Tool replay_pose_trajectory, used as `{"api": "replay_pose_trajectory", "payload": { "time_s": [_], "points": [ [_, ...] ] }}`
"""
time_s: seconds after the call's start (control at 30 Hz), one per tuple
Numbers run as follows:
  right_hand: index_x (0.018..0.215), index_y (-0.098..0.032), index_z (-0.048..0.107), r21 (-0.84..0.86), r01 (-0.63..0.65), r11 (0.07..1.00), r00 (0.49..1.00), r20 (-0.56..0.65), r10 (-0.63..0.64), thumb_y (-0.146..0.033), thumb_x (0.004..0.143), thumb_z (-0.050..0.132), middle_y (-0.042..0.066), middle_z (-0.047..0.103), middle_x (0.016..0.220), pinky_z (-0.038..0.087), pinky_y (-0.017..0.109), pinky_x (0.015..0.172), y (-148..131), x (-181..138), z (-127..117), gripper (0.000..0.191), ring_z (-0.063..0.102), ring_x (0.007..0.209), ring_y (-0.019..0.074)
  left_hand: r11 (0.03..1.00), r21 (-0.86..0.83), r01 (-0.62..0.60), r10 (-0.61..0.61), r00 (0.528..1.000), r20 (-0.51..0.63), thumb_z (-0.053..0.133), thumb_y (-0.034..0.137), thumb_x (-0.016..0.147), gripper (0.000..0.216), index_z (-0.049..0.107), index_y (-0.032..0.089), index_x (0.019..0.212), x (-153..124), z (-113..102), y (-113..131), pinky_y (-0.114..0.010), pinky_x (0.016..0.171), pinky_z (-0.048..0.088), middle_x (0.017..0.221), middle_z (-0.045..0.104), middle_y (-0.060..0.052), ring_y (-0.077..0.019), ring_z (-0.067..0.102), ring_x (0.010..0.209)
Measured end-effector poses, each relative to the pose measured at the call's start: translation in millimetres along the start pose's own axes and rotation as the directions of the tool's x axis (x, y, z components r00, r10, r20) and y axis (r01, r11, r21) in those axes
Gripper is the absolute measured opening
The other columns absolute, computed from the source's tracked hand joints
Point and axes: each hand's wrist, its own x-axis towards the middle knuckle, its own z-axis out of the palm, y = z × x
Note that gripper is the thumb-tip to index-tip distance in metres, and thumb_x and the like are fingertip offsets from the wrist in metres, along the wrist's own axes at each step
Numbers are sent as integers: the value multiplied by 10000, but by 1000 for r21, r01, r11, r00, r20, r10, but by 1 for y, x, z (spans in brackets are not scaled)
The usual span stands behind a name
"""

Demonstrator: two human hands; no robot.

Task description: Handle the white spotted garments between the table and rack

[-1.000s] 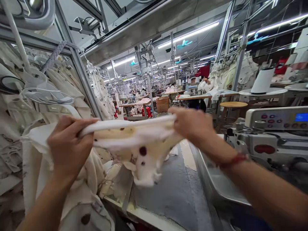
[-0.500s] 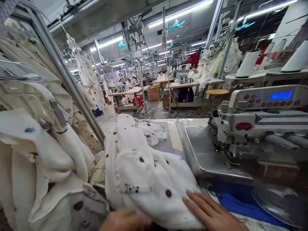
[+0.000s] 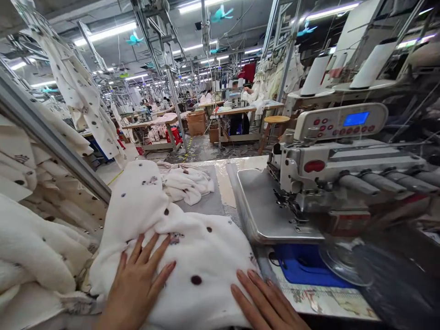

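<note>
A white fleecy garment piece [image 3: 206,247] with dark spots and small printed figures lies spread on the table in front of me. My left hand [image 3: 139,275] rests flat on it with fingers spread, near a printed figure. On the fabric's right edge lies my right hand [image 3: 263,298], its fingers stretched out and holding nothing. Behind the big piece is a smaller crumpled heap of the same spotted fabric [image 3: 187,183]. The lower parts of both hands run out of the frame.
On the right stands a sewing machine [image 3: 340,165] with a metal plate [image 3: 268,206] and a blue cloth [image 3: 309,266] below. Spotted garments [image 3: 37,247] hang at left beside a metal rail [image 3: 51,133]. Thread cones [image 3: 316,75] stand behind the machine. Farther back are worktables and a stool [image 3: 277,120].
My left hand has moved from the bottom edge up onto the fabric and spread its fingers. The fabric's left part is flatter, its folded flap gone. The view has swung right.
</note>
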Motion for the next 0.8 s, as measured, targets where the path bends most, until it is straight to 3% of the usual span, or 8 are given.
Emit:
{"api": "replay_pose_trajectory", "payload": {
  "time_s": [0.13, 0.33, 0.43, 0.5, 0.53, 0.63, 0.7, 0.8],
  "points": [
    [1326, -254, 666, 49, -50, 998, 998, -37, 52, -129, 1024, 336, 70, 642, 1354, 601, 368, 816, -2, 2, -1, 464, 701, 1133, 244, 988, 154, -22, 45, 988, -148, 339, 534, 1007, 524, 322, 449, 1524, -22, 11, -6, -691, 1110, 384, 1610, 361, 70, -340, 295, 1521],
    [1364, -260, 635, 124, -43, 991, 997, -52, 50, -177, 1048, 348, 48, 635, 1381, 519, 381, 887, 1, -2, 3, 436, 692, 1152, 222, 965, 225, -133, 170, 973, -156, 481, 546, 962, 546, 427, 432, 1493, -23, -10, -5, -711, 961, 506, 1532, 497, 3, -402, 472, 1404],
    [1350, -290, 640, 153, -90, 984, 993, -61, 100, -214, 1078, 351, 10, 643, 1377, 507, 371, 921, 1, -1, 3, 404, 678, 1172, 204, 915, 244, -323, 386, 876, -289, 562, 446, 946, 521, 493, 374, 1457, -21, -25, 14, -648, 1033, 491, 1441, 599, 6, -349, 579, 1308],
    [1322, -277, 657, 149, -81, 986, 994, -55, 90, -273, 1098, 348, 22, 662, 1351, 523, 399, 882, 4, 0, -3, 382, 690, 1149, 222, 872, 137, -471, 489, 812, -319, 547, 322, 965, 453, 539, 323, 1418, -12, -29, 35, -505, 1128, 460, 1408, 629, 20, -261, 582, 1317],
    [1286, -273, 677, 158, -71, 985, 995, -61, 82, -321, 1104, 359, 26, 682, 1320, 531, 415, 857, 7, 1, -7, 369, 703, 1124, 236, 854, 56, -517, 508, 808, -299, 519, 274, 977, 422, 562, 317, 1394, -5, -29, 45, -458, 1143, 456, 1391, 641, 27, -229, 583, 1319],
    [1164, -269, 716, 340, -107, 934, 986, -88, 145, -440, 1076, 475, -20, 754, 1192, 526, 398, 947, 22, 13, -28, 309, 728, 1056, 218, 869, -181, -460, 440, 887, -143, 426, 250, 1008, 389, 623, 354, 1328, 21, -22, 60, -571, 1171, 408, 1352, 667, 40, -243, 575, 1334],
    [1155, -249, 705, 521, -203, 829, 962, -52, 268, -363, 1057, 541, -56, 764, 1157, 486, 320, 1048, 30, 35, -40, 222, 718, 1058, 169, 883, -273, -381, 381, 923, -55, 413, 282, 1018, 382, 636, 379, 1312, 36, -13, 59, -650, 1183, 348, 1368, 656, 38, -262, 556, 1355],
    [1168, -167, 696, 702, -272, 658, 909, -36, 415, -204, 1064, 453, 4, 761, 1162, 524, 297, 1030, 27, 86, -37, 266, 700, 1076, 168, 874, -339, -349, 362, 932, -26, 422, 281, 1014, 386, 632, 351, 1329, 45, -1, 50, -625, 1218, 304, 1421, 617, 0, -241, 534, 1379]
  ]
}}
